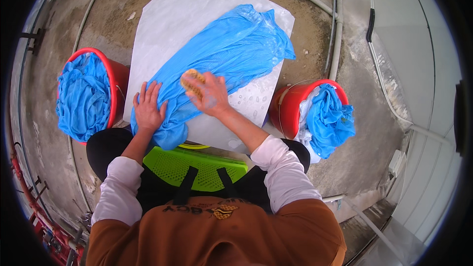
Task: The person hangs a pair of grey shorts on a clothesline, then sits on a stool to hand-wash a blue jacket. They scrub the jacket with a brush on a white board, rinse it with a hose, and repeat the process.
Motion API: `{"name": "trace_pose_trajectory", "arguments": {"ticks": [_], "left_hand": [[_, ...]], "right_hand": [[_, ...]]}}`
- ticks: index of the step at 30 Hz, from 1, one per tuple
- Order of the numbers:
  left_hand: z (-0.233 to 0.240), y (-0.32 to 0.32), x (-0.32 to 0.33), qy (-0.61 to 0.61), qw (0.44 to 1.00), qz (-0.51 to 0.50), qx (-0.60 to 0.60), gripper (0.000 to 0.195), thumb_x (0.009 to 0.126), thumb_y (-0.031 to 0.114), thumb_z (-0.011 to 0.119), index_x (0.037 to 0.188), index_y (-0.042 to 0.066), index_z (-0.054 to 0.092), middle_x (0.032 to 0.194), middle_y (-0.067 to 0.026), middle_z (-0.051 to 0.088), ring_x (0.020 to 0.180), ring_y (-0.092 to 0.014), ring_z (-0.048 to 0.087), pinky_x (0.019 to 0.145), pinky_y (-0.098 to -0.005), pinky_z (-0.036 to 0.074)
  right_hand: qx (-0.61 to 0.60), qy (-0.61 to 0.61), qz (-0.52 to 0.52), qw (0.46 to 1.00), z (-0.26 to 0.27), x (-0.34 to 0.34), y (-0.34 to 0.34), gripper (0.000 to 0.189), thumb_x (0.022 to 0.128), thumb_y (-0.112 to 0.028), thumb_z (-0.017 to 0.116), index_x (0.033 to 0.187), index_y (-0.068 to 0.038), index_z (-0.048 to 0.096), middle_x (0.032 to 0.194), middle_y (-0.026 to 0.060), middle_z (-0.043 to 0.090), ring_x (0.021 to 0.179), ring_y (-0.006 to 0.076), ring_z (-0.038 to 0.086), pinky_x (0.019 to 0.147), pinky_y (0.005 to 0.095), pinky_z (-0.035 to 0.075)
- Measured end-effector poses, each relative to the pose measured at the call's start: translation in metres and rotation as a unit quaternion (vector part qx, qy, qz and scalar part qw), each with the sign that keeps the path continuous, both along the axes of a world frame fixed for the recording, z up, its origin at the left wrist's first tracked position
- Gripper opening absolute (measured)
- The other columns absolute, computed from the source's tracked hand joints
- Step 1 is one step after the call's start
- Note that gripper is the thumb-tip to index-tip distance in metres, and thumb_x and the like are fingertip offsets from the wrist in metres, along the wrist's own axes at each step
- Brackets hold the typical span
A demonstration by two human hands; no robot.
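Note:
A wet blue cloth (221,48) lies slantwise across a pale board (166,11), its near end bunched at the board's close edge. My left hand (148,109) rests flat on the near left part of the cloth, fingers spread. In my right hand (211,94) is a scrubbing brush (193,81) with a yellowish-brown body, held over the middle of the cloth; its underside is hidden. Whitish suds or wet patches show at the cloth's far end, and drops of water dot the board to the right of my right hand.
A red bucket (120,77) heaped with blue cloth stands left of the board. Another red bucket (292,107), with blue and white cloth hanging over its rim, stands at the right. A green perforated plastic piece (199,170) lies between my knees. Pipes (338,37) run along the concrete floor.

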State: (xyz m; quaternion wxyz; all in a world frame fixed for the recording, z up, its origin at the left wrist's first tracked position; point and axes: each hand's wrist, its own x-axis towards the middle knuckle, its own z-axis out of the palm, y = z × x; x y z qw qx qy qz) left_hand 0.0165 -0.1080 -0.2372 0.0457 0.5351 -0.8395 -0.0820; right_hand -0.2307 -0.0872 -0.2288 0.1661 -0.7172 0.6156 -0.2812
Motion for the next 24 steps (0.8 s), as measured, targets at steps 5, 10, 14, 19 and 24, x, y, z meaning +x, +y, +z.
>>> {"name": "trace_pose_trajectory", "arguments": {"ticks": [5,10,14,19,24], "left_hand": [[0.002,0.004,0.002,-0.012,1.000,0.001,0.007,0.056,0.091,0.029,0.059,0.144,0.018,0.043,0.149,-0.0043,0.041,0.144,-0.028,0.028,0.113,-0.0506,0.021],[-0.004,-0.005,0.002,0.056,0.998,0.011,-0.022,0.042,0.094,0.031,0.058,0.133,0.017,0.057,0.140,-0.0077,0.051,0.136,-0.030,0.040,0.110,-0.0473,0.028],[-0.065,-0.036,0.040,0.274,0.928,0.230,0.102,0.035,0.098,0.037,0.054,0.105,0.008,0.072,0.100,-0.0177,0.067,0.102,-0.030,0.061,0.092,-0.0377,0.046],[-0.017,-0.077,0.045,0.628,0.584,0.451,0.245,0.034,0.100,0.035,0.054,0.094,0.003,0.065,0.070,0.0021,0.054,0.063,-0.007,0.048,0.058,-0.0235,0.040],[0.027,-0.024,-0.006,0.321,0.943,0.076,0.056,0.034,0.076,0.024,0.081,0.103,0.014,0.063,0.081,-0.0046,0.057,0.074,-0.019,0.055,0.066,-0.0298,0.044]], "right_hand": [[-0.058,0.082,0.017,0.995,-0.018,-0.025,-0.009,0.049,0.081,-0.038,0.070,0.129,-0.037,0.060,0.097,0.0087,0.052,0.089,0.0259,0.055,0.078,0.0417,0.035],[0.175,-0.121,-0.373,0.903,0.000,-0.215,-0.056,0.049,0.086,-0.042,0.065,0.129,-0.020,0.060,0.112,0.0099,0.060,0.097,0.0241,0.060,0.089,0.0410,0.042],[0.295,-0.430,-0.327,0.788,0.003,-0.232,-0.045,0.052,0.088,-0.040,0.066,0.125,-0.004,0.058,0.113,0.0079,0.062,0.095,0.0185,0.061,0.079,0.0317,0.048],[0.260,-0.522,-0.248,0.774,0.054,-0.249,-0.036,0.039,0.090,-0.036,0.065,0.112,-0.004,0.061,0.094,0.0062,0.065,0.079,0.0139,0.063,0.067,0.0275,0.051],[0.124,-0.486,-0.221,0.836,0.138,-0.230,-0.055,0.038,0.094,-0.028,0.059,0.123,-0.004,0.058,0.103,0.0034,0.065,0.089,0.0120,0.063,0.076,0.0261,0.050]]}}
